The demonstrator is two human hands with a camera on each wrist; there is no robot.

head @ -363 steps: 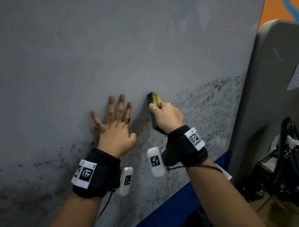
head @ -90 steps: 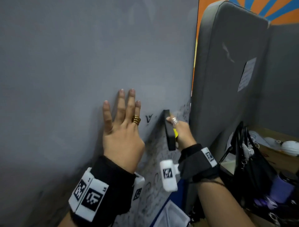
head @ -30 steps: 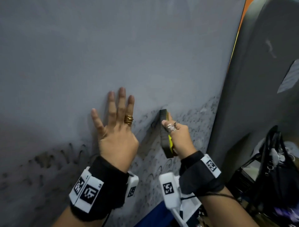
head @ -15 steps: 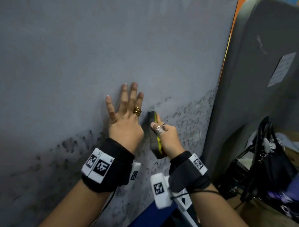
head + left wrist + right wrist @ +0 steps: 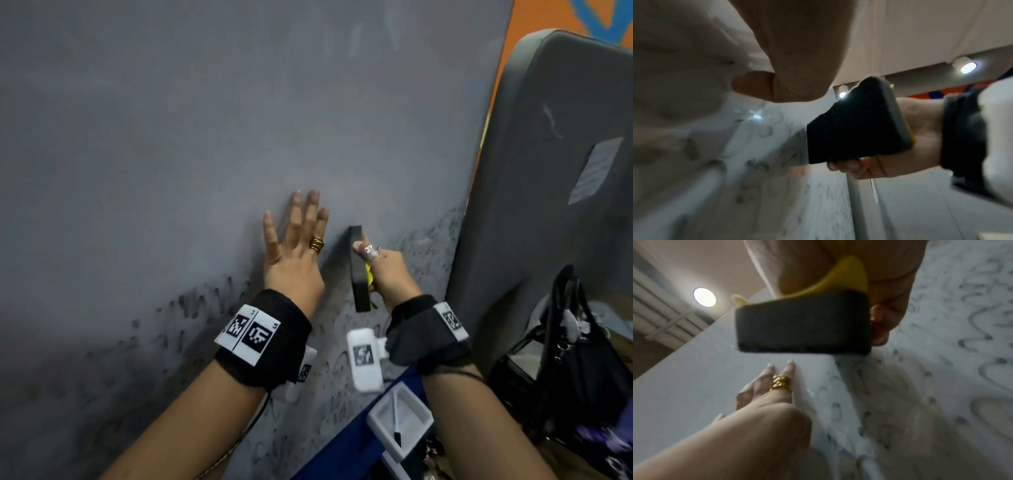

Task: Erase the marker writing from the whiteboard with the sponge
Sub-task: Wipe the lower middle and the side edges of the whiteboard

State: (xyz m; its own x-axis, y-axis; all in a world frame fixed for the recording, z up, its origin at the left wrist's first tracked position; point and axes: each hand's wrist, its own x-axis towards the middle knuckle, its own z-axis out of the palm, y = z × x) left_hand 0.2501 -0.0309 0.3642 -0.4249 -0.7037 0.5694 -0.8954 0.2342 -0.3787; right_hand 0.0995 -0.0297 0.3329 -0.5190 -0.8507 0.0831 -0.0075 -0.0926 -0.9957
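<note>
The whiteboard (image 5: 205, 120) fills the head view, wiped grey above, with smeared black marker writing (image 5: 205, 301) in a band across its lower part. My right hand (image 5: 380, 270) grips the sponge (image 5: 358, 267), black with a yellow back, its dark face against the board just right of my left hand. My left hand (image 5: 298, 246) lies flat on the board with straight, spread fingers and a gold ring. The right wrist view shows the sponge (image 5: 803, 322) above looping scribbles (image 5: 941, 353). In the left wrist view the sponge (image 5: 855, 125) sits in my right hand.
A grey padded panel (image 5: 548, 171) with a paper label stands right of the board. A blue ledge (image 5: 346, 442) runs under the board with a white tray (image 5: 400, 421) holding a marker. A black bag (image 5: 575, 353) sits at the lower right.
The sponge has shifted slightly right and up along the edge of the writing. My left hand stays flat on the board. The head view has swung, bringing the white tray into sight.
</note>
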